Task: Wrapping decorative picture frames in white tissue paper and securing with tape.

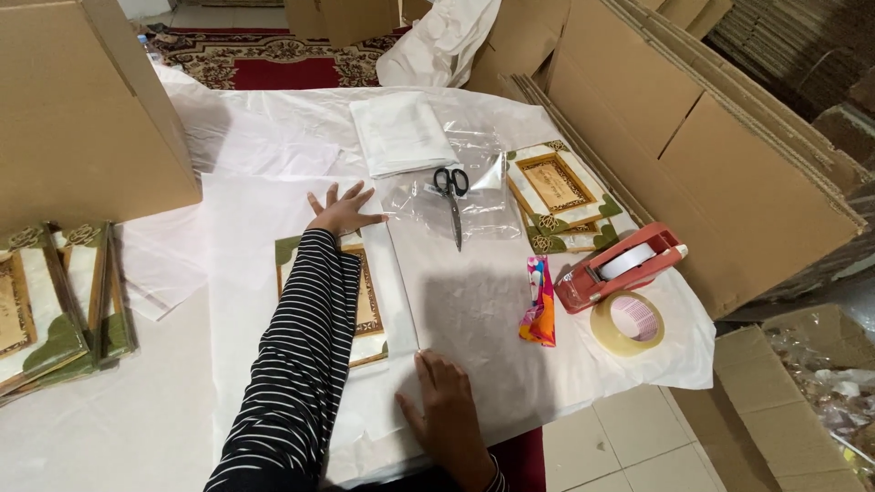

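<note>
Framed picture half covered by a folded sheet of white wrapping paper.

The left hand [344, 211] lies flat, fingers spread, on the far edge of the white paper [474, 301], and the right hand [447, 410] presses its near edge, gripping nothing. The paper's fold covers the right part of the framed picture [369, 305] on the worktop [137, 419] (its left side shows bare). By my reading wrapping is partway: no tape applied, scissors [453, 196], tape dispenser [620, 266] and tape roll [627, 322] lying untouched nearby.

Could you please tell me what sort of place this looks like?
Probably a packing area of a small workshop or storeroom: flattened cardboard boxes stand around, a tape dispenser and scissors lie on white wrapping paper, and decorated frames wait nearby.
</note>
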